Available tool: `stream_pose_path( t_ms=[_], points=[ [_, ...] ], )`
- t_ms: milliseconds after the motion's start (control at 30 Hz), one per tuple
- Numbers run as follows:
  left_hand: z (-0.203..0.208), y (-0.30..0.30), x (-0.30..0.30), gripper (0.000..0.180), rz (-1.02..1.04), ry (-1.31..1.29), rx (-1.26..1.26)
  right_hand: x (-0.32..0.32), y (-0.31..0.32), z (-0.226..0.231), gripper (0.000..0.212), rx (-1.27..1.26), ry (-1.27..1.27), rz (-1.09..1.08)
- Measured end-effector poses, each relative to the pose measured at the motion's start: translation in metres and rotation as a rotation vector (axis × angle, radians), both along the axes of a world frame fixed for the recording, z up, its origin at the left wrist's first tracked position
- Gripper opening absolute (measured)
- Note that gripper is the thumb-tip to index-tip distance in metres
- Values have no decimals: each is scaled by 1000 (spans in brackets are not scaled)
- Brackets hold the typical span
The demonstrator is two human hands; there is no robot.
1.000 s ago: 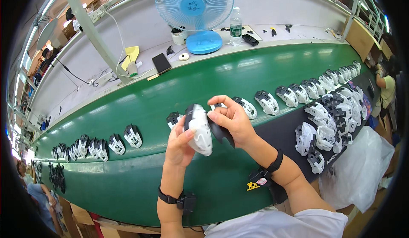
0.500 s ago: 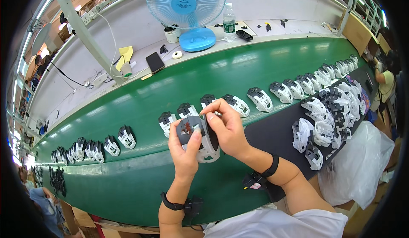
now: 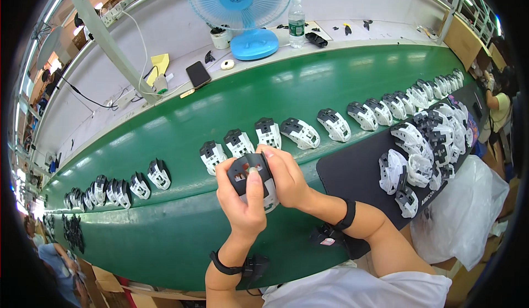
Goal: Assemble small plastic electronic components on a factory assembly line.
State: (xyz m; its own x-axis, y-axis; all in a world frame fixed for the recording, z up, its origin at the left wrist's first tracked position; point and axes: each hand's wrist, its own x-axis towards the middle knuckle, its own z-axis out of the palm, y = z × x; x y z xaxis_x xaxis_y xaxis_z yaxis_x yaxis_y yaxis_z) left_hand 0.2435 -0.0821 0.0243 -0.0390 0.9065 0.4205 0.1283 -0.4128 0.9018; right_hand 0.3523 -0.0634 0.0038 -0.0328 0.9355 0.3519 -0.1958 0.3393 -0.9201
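Between my two hands is a black-and-white plastic computer mouse shell [image 3: 259, 160], its dark part at the top and its white part lower down. My left hand [image 3: 238, 200] grips its left side, thumb lying over the dark face near a cutout. My right hand [image 3: 290, 181] closes on the shell's right edge, with the fingertips at the upper corner. That hand covers part of the shell. Just beyond, similar mouse shells [image 3: 238, 142] stand in a line on the green conveyor belt [image 3: 182, 225].
A black mat [image 3: 347, 173] at the right carries a heap of mouse shells [image 3: 441, 137]. Beside it hangs a clear plastic bag [image 3: 463, 214]. A blue fan [image 3: 254, 44], a water bottle [image 3: 296, 24] and a phone [image 3: 198, 75] stand or lie on the back ledge. Dark parts [image 3: 73, 233] lie far left.
My right hand has come down and flattened along the shell's right side, hiding the dark edge there. The shell has tipped, so less of its white part shows.
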Motion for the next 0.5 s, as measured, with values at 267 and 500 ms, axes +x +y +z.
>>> stream_pose_path(
  t_ms=[267,500],
  points=[
    [7,-5,6,29,-74,-115,-46,19,0,19,32,-27,-4,206],
    [2,-2,13,27,-110,-398,-98,12,-6,16,32,-25,99,130]
  ],
)
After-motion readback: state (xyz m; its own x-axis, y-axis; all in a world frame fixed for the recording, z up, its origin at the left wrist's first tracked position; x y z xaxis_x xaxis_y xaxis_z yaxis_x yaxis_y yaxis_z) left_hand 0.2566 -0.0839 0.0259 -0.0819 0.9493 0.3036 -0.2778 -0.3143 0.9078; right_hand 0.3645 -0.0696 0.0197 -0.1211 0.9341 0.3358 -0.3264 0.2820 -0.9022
